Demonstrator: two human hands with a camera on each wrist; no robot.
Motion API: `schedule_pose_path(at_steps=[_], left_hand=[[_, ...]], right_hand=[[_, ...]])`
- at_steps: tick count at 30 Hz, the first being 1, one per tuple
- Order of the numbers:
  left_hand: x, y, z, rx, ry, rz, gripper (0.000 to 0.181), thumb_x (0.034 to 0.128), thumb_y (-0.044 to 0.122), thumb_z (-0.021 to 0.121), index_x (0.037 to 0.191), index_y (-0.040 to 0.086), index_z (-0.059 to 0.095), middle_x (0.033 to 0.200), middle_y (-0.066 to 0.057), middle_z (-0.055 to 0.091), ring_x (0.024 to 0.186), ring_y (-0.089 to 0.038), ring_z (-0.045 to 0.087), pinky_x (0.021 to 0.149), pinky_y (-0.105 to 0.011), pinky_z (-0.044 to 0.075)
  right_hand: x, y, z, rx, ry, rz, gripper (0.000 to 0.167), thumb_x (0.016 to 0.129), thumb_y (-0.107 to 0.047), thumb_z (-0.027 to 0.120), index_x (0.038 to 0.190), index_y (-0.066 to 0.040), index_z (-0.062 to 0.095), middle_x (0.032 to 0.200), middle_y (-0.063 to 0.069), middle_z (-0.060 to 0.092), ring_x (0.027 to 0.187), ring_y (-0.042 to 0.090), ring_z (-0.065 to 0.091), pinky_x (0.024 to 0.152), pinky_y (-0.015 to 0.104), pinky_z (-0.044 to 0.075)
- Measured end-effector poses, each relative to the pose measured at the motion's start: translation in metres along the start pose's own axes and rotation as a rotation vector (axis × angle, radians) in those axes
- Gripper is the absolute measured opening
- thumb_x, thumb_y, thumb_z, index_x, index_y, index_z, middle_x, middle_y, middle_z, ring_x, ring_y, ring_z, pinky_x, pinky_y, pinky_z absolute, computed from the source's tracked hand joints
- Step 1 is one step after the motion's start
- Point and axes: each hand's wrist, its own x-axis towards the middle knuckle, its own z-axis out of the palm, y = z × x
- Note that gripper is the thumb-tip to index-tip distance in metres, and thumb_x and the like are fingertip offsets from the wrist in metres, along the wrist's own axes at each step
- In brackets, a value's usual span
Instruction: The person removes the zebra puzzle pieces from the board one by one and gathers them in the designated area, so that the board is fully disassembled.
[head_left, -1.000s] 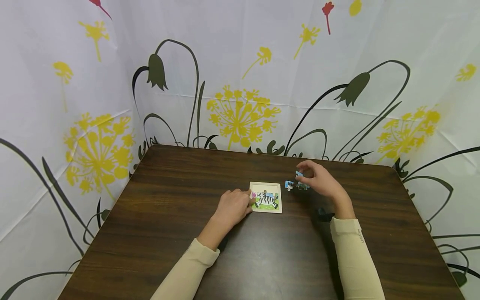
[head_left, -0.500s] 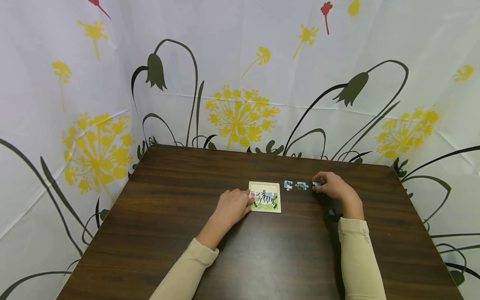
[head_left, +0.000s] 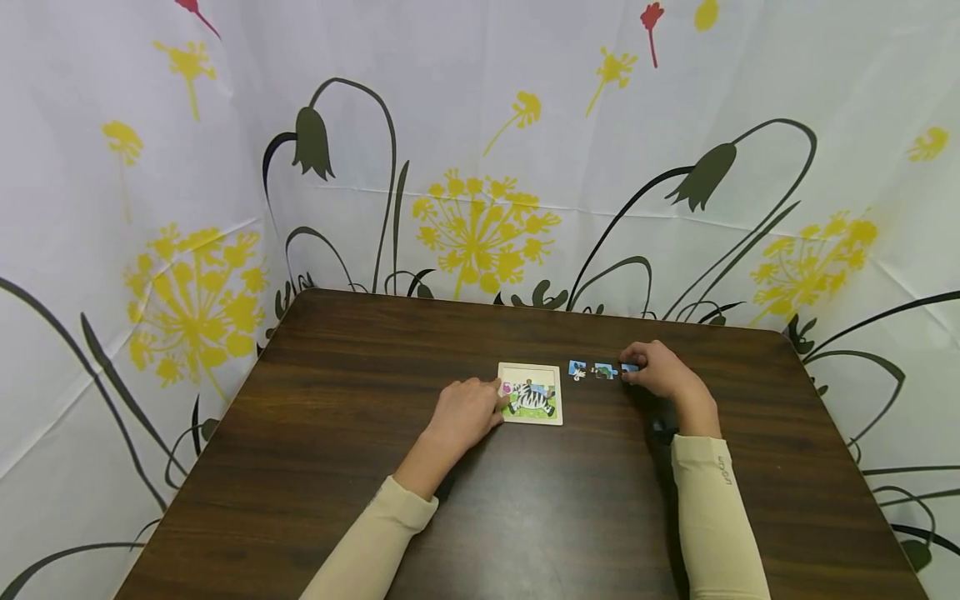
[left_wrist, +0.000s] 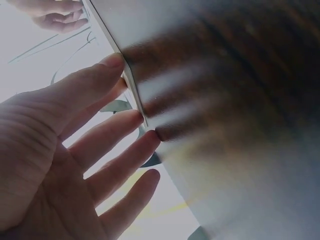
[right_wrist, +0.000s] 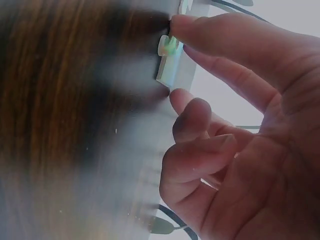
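Observation:
My left hand (head_left: 467,411) rests at the left side of a small wooden puzzle tray (head_left: 529,367) with a partly filled zebra picture, its fingertips touching the frame. In the left wrist view the fingers of the left hand (left_wrist: 90,150) are nearly straight against the tray's edge. Over to the right, my right hand (head_left: 663,372) pinches a blue puzzle piece (head_left: 628,367) between thumb and fingers, down at the tabletop. The right wrist view has that piece (right_wrist: 167,67) edge-on by the thumb. Between tray and right hand lie two loose puzzle pieces, one with zebra stripes (head_left: 577,370), one blue and green (head_left: 603,372).
A dark brown wooden table (head_left: 337,358) carries everything. Behind it hangs a white curtain (head_left: 480,125) printed with yellow and green flowers. A dark wrist strap (head_left: 663,429) shows under the right wrist.
My right hand has carried the blue piece right from above the middle loose piece and lowered it to the table, then shifted slightly left. The left hand and tray stay put.

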Motion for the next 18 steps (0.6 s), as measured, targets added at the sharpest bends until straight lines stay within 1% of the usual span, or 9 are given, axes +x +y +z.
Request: schedule_pose_path(at_steps=[1, 2, 6, 7, 9, 12, 14, 16, 18], left_hand=[[0.000, 0.000, 0.000, 0.002, 0.004, 0.000, 0.055, 0.0944, 0.035, 0.085, 0.141, 0.008, 0.073, 0.121, -0.010, 0.081, 0.103, -0.027, 0.077, 0.088, -0.045, 0.062], [0.000, -0.001, 0.001, 0.003, 0.008, 0.001, 0.055, 0.0939, 0.036, 0.085, 0.140, 0.008, 0.073, 0.118, -0.011, 0.082, 0.102, -0.027, 0.077, 0.088, -0.045, 0.062], [0.001, -0.002, 0.001, 0.008, 0.017, 0.008, 0.055, 0.0928, 0.036, 0.086, 0.139, 0.008, 0.074, 0.111, -0.012, 0.082, 0.101, -0.029, 0.078, 0.087, -0.045, 0.062], [0.001, -0.002, 0.001, 0.008, 0.020, 0.010, 0.055, 0.0924, 0.036, 0.086, 0.138, 0.008, 0.075, 0.110, -0.012, 0.082, 0.099, -0.029, 0.078, 0.086, -0.044, 0.062], [0.001, -0.002, 0.001, 0.011, 0.020, 0.015, 0.052, 0.0916, 0.035, 0.087, 0.135, 0.009, 0.076, 0.107, -0.011, 0.083, 0.096, -0.029, 0.078, 0.084, -0.044, 0.062], [0.002, -0.002, 0.001, 0.013, 0.023, 0.029, 0.045, 0.0906, 0.033, 0.088, 0.129, 0.011, 0.080, 0.102, -0.008, 0.084, 0.088, -0.028, 0.079, 0.080, -0.043, 0.063], [0.003, -0.002, 0.002, 0.017, 0.024, 0.037, 0.039, 0.0903, 0.032, 0.088, 0.124, 0.012, 0.082, 0.099, -0.005, 0.084, 0.084, -0.027, 0.078, 0.077, -0.042, 0.063], [0.003, -0.002, 0.003, 0.023, 0.025, 0.043, 0.034, 0.0902, 0.033, 0.088, 0.118, 0.014, 0.084, 0.096, -0.003, 0.084, 0.081, -0.026, 0.078, 0.074, -0.042, 0.063], [0.004, -0.002, 0.004, 0.030, 0.029, 0.047, 0.030, 0.0901, 0.034, 0.088, 0.112, 0.014, 0.084, 0.091, -0.003, 0.083, 0.077, -0.025, 0.077, 0.070, -0.041, 0.063]], right_hand=[[0.000, -0.001, 0.000, 0.001, 0.001, -0.005, 0.032, 0.100, -0.010, 0.074, 0.129, 0.002, 0.069, 0.122, 0.030, 0.061, 0.110, 0.041, 0.059, 0.095, 0.061, 0.052], [-0.001, -0.002, 0.000, 0.005, 0.005, -0.007, 0.032, 0.101, -0.010, 0.073, 0.130, 0.002, 0.069, 0.120, 0.028, 0.060, 0.108, 0.040, 0.058, 0.094, 0.059, 0.051], [-0.001, -0.013, -0.001, 0.005, 0.039, -0.027, 0.033, 0.105, -0.013, 0.068, 0.134, 0.003, 0.066, 0.124, 0.029, 0.059, 0.111, 0.042, 0.059, 0.095, 0.061, 0.051], [-0.001, -0.017, -0.001, 0.002, 0.050, -0.035, 0.033, 0.106, -0.014, 0.067, 0.134, 0.003, 0.066, 0.126, 0.030, 0.059, 0.114, 0.044, 0.059, 0.095, 0.062, 0.051], [0.001, -0.027, 0.002, -0.002, 0.059, -0.042, 0.034, 0.107, -0.015, 0.065, 0.136, 0.003, 0.065, 0.135, 0.031, 0.059, 0.122, 0.047, 0.061, 0.101, 0.065, 0.051], [0.007, -0.046, 0.013, -0.014, 0.045, -0.068, 0.033, 0.107, -0.016, 0.064, 0.136, 0.001, 0.066, 0.135, 0.027, 0.065, 0.123, 0.044, 0.066, 0.102, 0.063, 0.053], [0.011, -0.062, 0.024, -0.022, 0.009, -0.094, 0.031, 0.108, -0.018, 0.064, 0.134, -0.002, 0.068, 0.130, 0.022, 0.070, 0.117, 0.039, 0.069, 0.100, 0.058, 0.056], [0.014, -0.079, 0.035, -0.028, -0.037, -0.125, 0.028, 0.108, -0.020, 0.065, 0.132, -0.006, 0.070, 0.119, 0.017, 0.074, 0.105, 0.032, 0.071, 0.092, 0.052, 0.058], [0.017, -0.095, 0.047, -0.028, -0.091, -0.148, 0.026, 0.108, -0.021, 0.066, 0.131, -0.009, 0.072, 0.108, 0.011, 0.074, 0.091, 0.024, 0.069, 0.082, 0.044, 0.057]])
